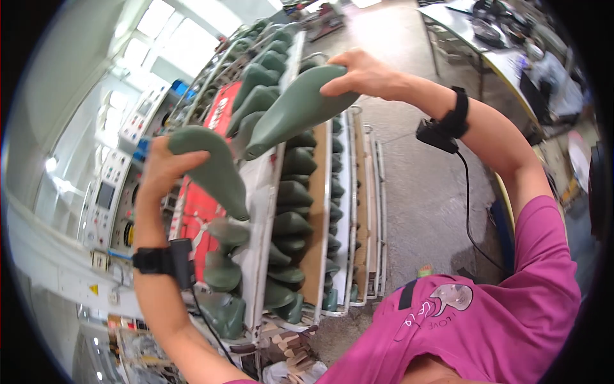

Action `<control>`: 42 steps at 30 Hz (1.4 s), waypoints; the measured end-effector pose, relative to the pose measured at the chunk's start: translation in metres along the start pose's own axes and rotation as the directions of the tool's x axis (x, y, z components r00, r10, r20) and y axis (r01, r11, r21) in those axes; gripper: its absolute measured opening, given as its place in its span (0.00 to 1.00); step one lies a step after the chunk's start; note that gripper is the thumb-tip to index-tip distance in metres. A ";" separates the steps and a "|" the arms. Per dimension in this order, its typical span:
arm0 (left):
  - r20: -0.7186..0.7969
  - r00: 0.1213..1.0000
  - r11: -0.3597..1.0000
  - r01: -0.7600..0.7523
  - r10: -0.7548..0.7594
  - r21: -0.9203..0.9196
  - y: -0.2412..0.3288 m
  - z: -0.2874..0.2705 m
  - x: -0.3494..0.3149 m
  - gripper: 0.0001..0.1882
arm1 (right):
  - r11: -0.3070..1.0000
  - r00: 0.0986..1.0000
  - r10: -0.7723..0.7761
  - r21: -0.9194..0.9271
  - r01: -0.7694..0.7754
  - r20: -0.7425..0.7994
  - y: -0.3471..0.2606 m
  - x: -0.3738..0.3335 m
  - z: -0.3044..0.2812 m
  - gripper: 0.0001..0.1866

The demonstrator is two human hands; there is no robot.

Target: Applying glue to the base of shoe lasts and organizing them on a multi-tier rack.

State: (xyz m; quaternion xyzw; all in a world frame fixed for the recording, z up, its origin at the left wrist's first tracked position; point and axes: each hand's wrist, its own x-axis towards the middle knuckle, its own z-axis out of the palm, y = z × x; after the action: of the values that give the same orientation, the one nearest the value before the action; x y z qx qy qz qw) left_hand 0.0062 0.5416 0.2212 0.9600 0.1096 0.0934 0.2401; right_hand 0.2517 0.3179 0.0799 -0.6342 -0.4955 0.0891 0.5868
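My left hand (pixel 167 168) is closed around the wide end of a green shoe last (pixel 214 168), whose narrow toe points down and toward me. A second green shoe last (pixel 291 109) hangs from my right hand (pixel 358 73); the fingers grip its upper end, and its tip slants down to the left. Both lasts are held above a shelf rack (pixel 272 211). On the rack's top level stand more green lasts (pixel 222 272), some at the near end and others in a row at the far end. A red sheet (pixel 203 208) lies among them.
Lower shelf levels to the right hold rows of green lasts (pixel 294 192). Machines with control panels (pixel 105 192) line the left wall. A cluttered table (pixel 505 61) stands at the far right. Black devices with cables (pixel 438 134) are strapped to both my forearms.
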 end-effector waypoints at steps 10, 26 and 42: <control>0.042 0.836 0.658 -0.398 0.546 -0.639 0.124 0.109 0.095 0.20 | 0.927 0.695 0.323 0.067 -0.369 -0.642 -0.004 -0.341 -0.159 0.18; 0.516 0.398 0.534 0.074 0.758 -0.842 0.431 0.540 -0.027 0.12 | 0.538 -0.104 0.450 0.362 -0.762 -0.887 0.012 -0.758 -0.158 0.30; 0.801 0.100 0.798 0.078 0.590 -0.598 0.524 0.723 -0.226 0.20 | 0.526 -0.176 0.296 0.314 -0.790 -0.939 -0.096 -0.782 -0.008 0.36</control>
State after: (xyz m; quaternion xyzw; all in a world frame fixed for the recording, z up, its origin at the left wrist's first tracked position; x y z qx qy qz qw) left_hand 0.0442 -0.2856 -0.1827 0.6853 -0.2798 -0.4818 0.4690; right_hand -0.1786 -0.2782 -0.2044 -0.7793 0.3282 -0.1788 0.5030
